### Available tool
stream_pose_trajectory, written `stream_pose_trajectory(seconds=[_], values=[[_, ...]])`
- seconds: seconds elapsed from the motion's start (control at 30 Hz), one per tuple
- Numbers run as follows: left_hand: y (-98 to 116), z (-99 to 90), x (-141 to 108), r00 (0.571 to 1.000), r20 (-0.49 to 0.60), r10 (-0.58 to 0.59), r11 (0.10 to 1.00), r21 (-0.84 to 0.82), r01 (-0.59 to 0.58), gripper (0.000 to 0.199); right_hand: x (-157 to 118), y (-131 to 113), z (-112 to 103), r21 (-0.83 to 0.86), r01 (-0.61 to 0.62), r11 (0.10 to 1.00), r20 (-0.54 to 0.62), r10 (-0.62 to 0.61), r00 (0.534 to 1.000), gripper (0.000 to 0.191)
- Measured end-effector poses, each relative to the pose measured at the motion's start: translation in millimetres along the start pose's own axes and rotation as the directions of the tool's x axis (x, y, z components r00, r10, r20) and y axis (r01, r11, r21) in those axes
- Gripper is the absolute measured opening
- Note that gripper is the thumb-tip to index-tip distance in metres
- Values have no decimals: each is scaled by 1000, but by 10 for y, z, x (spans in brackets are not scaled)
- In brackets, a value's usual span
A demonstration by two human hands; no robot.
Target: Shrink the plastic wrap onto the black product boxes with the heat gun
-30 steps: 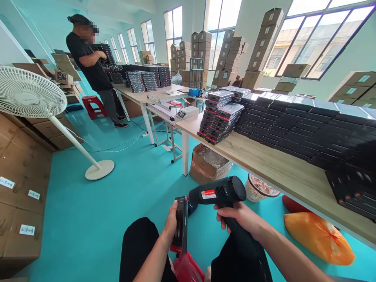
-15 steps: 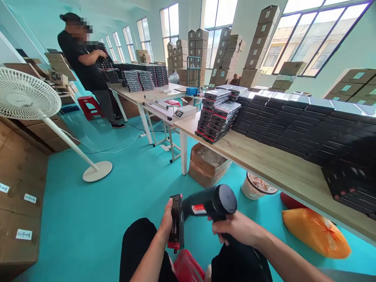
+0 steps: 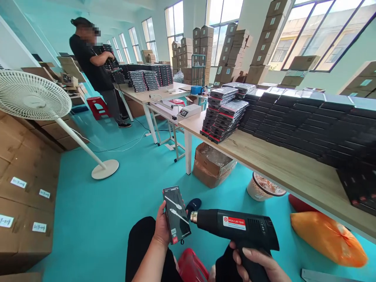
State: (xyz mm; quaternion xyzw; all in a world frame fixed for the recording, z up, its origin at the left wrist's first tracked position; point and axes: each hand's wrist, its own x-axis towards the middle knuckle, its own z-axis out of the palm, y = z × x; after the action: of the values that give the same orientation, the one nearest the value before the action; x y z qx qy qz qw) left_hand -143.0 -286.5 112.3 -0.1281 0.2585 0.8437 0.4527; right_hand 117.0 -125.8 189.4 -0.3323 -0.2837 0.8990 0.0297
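Black product box point(image 3: 176, 214) clenched in left hand point(image 3: 162, 227), long axis tilted 11-to-5 o'clock; black heat gun point(image 3: 235, 226) gripped by handle in right hand point(image 3: 258, 263), nozzle pointing 9 o'clock, just beside box, left hand nearer.

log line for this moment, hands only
left hand: black product box | right hand: black heat gun, nozzle toward box

The heat gun point(image 3: 235, 227) has swung side-on — its nozzle now aimed at the black retail box point(image 3: 176, 214), turned face-up.
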Motion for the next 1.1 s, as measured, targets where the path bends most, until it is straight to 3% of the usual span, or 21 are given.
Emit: stream_pose_trajectory(seconds=[0.17,0.4,0.47,0.57,0.63,0.7,0.77,0.87,0.93,1.03,1.1], values=[[-124,-25,89,986,-23,-166,979,118,168,59,47,-113,-46,86,-14,996,-28,16,999,37],[-261,-55,58,957,-106,-271,932,221,288,49,217,-243,57,46,62,997,-45,-60,997,38],[-279,-16,43,952,-118,-282,924,235,303,49,185,-278,144,-73,70,995,13,-70,997,38],[-265,30,26,970,-130,-206,956,184,228,40,61,-347,286,-419,12,908,171,66,983,30],[-233,34,15,983,-125,-134,981,127,150,35,-12,-377,354,-612,18,791,167,107,980,20],[-194,20,5,991,-101,-84,992,86,93,36,-45,-366,376,-662,68,746,106,3,994,20],[-159,5,-1,997,-62,-53,997,51,56,40,-54,-307,346,-638,80,766,63,-52,997,29],[-125,14,-1,1000,-17,-7,1000,18,7,46,-70,-166,249,-626,20,780,142,89,986,36],[-115,40,-2,1000,5,9,1000,22,-9,48,-81,-89,193,-546,-6,838,167,116,979,39],[-124,76,-14,998,50,-34,999,35,32,49,-63,-69,147,-258,48,965,50,-36,998,42],[-146,84,-25,994,61,-93,995,46,90,46,-33,-119,126,-74,112,991,-22,-113,993,43]])
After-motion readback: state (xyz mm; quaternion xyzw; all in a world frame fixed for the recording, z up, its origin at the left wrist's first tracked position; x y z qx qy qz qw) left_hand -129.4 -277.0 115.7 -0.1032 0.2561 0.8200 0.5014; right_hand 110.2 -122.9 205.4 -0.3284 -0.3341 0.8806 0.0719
